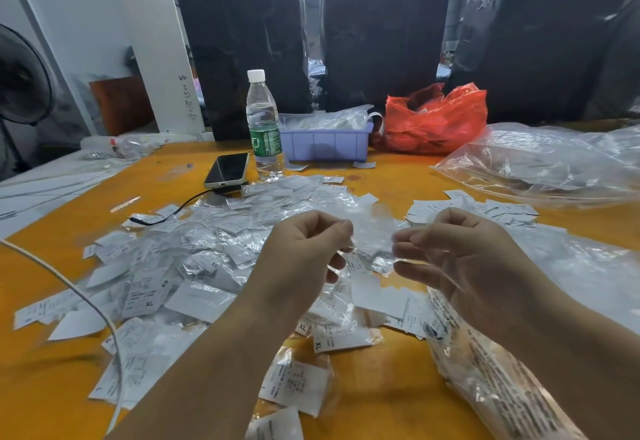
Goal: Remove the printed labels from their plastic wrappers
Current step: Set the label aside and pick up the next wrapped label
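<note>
Between the left hand (304, 249) and right hand (460, 252), a clear plastic wrapper (372, 242) stretches crosswise, its long axis running hand to hand. Each hand pinches one end between thumb and fingertips. Whether a printed label is inside is blurred. Below both wrists lies the pile of wrapped labels (194, 266).

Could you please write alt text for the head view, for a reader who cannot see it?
Two hands, left hand and right hand, pinch a clear wrapper between them above a heap of labels on a yellow table. Behind stand a bottle, a phone, a blue tray and a red bag.
</note>
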Available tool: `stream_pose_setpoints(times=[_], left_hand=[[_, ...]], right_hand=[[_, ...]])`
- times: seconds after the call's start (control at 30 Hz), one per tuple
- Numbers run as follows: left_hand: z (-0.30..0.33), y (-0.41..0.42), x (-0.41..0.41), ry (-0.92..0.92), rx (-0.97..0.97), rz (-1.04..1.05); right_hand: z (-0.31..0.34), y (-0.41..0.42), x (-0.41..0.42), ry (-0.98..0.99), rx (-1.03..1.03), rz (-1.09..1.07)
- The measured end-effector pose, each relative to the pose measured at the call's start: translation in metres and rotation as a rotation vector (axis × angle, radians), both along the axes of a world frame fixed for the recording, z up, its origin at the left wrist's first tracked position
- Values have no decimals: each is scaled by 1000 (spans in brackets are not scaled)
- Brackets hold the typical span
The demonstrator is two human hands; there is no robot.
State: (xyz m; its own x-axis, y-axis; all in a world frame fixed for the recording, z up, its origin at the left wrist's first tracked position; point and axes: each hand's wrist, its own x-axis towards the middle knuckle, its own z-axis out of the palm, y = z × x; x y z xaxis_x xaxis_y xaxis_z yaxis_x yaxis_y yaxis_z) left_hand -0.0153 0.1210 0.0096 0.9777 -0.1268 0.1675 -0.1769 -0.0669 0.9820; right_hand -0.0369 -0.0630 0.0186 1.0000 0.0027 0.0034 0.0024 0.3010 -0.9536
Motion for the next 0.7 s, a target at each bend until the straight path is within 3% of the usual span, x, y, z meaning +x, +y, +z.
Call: stream_pose_setpoints(times=[0.1, 0.2, 0.37, 0.43, 0.53, 0.6, 0.7], left_hand=[[0, -1, 0, -5, -86, 37], [0, -2, -1, -36, -105, 50], [-1, -3, -1, -44, 30, 40], [-2, -3, -1, -74, 142, 36], [-2, -4, -2, -129, 242, -7], [-3, -5, -4, -159, 287, -47], [-4, -5, -4, -187, 337, -69]], right_hand=[[-3, 0, 1, 5, -18, 28], [-6, 4, -2, 11, -182, 106], [3, 6, -9, -86, -240, 77], [3, 1, -11, -270, -428, -41], [1, 0, -14, -609, -920, -180], [-4, 2, -13, -650, -1090, -144], [-8, 4, -11, -663, -1167, -115]])
